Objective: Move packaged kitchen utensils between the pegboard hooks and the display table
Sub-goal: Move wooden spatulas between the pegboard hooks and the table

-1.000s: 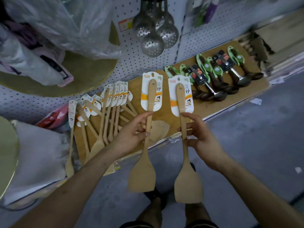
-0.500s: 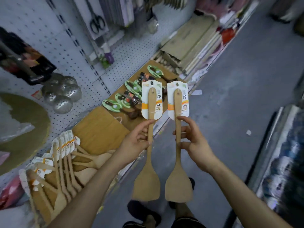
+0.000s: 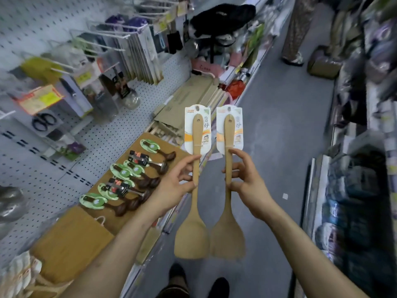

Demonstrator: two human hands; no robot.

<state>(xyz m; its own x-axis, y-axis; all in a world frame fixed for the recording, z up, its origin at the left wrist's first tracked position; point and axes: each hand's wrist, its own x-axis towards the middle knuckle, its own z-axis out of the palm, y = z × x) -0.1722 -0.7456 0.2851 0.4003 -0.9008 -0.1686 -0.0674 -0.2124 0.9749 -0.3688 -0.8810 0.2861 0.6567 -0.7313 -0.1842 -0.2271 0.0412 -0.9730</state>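
Observation:
I hold two wooden spatulas upright over the aisle, blades down, each with a white and orange card at its top. My left hand (image 3: 171,186) pinches the handle of the left spatula (image 3: 194,211). The right spatula (image 3: 228,214) has its handle pinched by my right hand (image 3: 247,179). The two blades touch at the bottom. To the left lies the wooden display table (image 3: 71,244), and the white pegboard (image 3: 43,168) with its hooks rises behind it.
Several packaged dark spoons with green cards (image 3: 129,179) lie on the table. More carded wooden utensils (image 3: 19,274) sit at its near left end. Scissors (image 3: 43,122) and boxed goods hang on the pegboard. Stocked shelves (image 3: 354,190) line the right; a person (image 3: 298,29) stands far down the grey aisle.
My view has swung right, from the table to along the aisle. Both hands have carried the spatulas with it, off the table and over the floor, and the blades have come together.

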